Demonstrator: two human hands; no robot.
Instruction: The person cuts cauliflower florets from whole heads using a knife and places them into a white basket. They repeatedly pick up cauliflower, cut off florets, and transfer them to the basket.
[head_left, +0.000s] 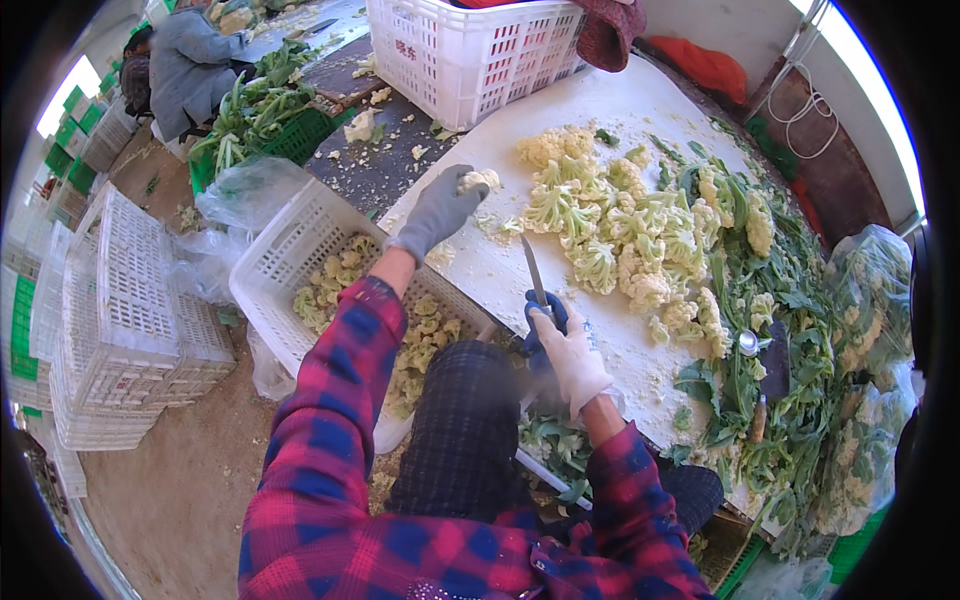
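My left hand (442, 206), in a grey glove, grips a small cauliflower floret (478, 181) over the left edge of the white work surface (480, 262). In a white glove with blue on its fingers, my right hand (566, 341) holds a knife (533, 270), its blade pointing up and away from me. Cut cauliflower pieces (637, 225) lie heaped on the surface, right of the knife. Below my left forearm stands a white plastic crate (270, 277) with florets (427, 330) in it.
Leaves (795, 405) and a cleaver (776, 367) lie at the right, beside bagged cauliflower (862, 450). A white crate (480, 60) stands at the back. Stacked crates (135, 315) are at left. A person in grey (191, 67) sits at the upper left.
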